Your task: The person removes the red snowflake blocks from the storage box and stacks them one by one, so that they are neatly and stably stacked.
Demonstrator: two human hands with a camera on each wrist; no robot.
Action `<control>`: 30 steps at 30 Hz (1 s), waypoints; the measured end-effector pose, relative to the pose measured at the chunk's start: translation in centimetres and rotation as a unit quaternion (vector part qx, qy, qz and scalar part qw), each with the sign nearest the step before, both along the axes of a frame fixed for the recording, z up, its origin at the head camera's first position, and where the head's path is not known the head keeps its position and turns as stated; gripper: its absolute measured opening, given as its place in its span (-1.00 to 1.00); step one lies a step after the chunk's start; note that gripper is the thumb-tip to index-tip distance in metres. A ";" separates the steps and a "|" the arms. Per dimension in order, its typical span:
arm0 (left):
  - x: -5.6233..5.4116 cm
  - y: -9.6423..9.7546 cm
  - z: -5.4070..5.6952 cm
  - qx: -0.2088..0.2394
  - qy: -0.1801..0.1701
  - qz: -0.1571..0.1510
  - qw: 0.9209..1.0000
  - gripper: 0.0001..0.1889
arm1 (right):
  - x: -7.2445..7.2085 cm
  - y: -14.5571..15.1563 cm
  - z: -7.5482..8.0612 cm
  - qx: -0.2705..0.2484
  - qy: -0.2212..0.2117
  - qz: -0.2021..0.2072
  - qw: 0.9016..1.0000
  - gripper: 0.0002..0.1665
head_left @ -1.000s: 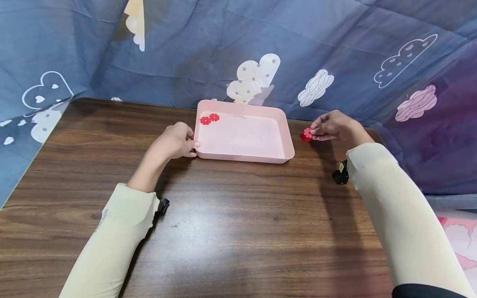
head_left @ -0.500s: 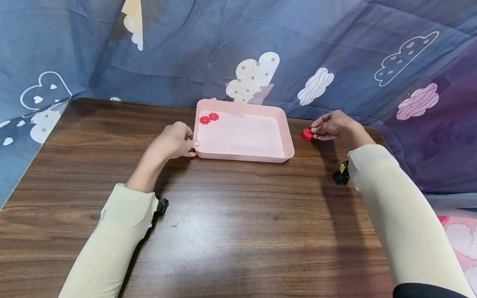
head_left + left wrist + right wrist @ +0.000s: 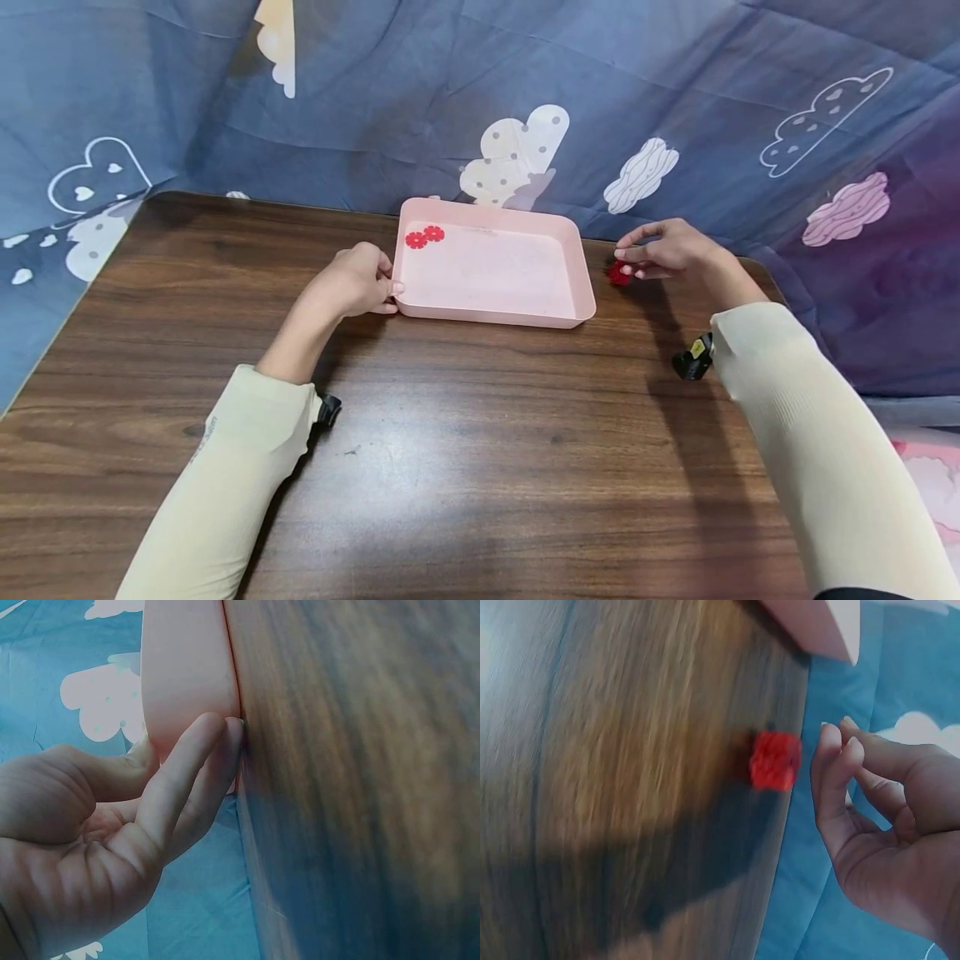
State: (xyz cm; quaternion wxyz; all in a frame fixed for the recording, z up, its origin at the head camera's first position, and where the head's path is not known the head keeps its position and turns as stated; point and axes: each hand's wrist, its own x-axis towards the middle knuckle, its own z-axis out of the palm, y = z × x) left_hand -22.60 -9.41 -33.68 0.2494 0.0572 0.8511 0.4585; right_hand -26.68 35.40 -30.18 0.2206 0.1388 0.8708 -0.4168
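My left hand (image 3: 356, 283) grips the near-left corner of a shallow pink tray (image 3: 487, 317), thumb at the rim and fingers along the outer wall. In the left wrist view, those fingertips reach the base of the tray wall (image 3: 184, 660) at the tabletop. Two red flower-shaped plastic discs (image 3: 416, 240) lie side by side in the tray's far-left corner. Right of the tray, a small stack of red discs (image 3: 617, 273) stands on the table. Just above it, my right hand (image 3: 666, 250) has loosely bent fingers; the right wrist view shows them apart from the stack (image 3: 775, 760), holding nothing.
The brown wood-grain table (image 3: 480, 433) extends toward me. A blue cloud-patterned cloth (image 3: 390, 100) hangs close behind its far edge, right behind the tray. A black wrist camera (image 3: 693, 357) sits under the right sleeve.
My right hand's fingers have come off the red stack and risen slightly; a top disc, tilted earlier, settled onto the stack. The left hand and tray stay put.
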 end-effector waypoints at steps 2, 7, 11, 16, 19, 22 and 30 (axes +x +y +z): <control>0.0 -0.1 0.0 -0.004 0.001 -0.001 1.000 -0.69 | -0.2 -0.8 0.1 -0.006 0.000 0.014 1.000 -0.56; 0.0 -0.1 0.0 -0.003 -0.003 0.002 1.000 -0.69 | -0.8 -3.5 0.4 -0.029 0.001 0.027 0.999 -0.54; 0.0 -0.1 0.0 -0.007 -0.002 0.000 1.000 -0.68 | -1.3 -5.5 0.8 -0.031 0.001 0.040 0.999 -0.54; -0.2 0.1 -0.1 -0.010 0.001 0.003 1.000 -0.68 | -2.0 -7.6 1.3 -0.033 -0.007 0.045 0.998 -0.55; -0.2 0.0 -0.2 -0.010 0.001 0.006 1.000 -0.69 | -2.5 -8.7 1.5 -0.033 -0.008 0.056 0.998 -0.55; -0.3 0.0 -0.3 -0.014 0.000 0.005 1.000 -0.70 | -2.9 -9.9 1.6 -0.033 -0.007 0.070 0.997 -0.57; -0.5 0.1 -0.3 -0.035 0.004 0.005 0.999 -0.72 | -3.8 -13.1 1.6 -0.015 -0.008 0.109 0.994 -0.58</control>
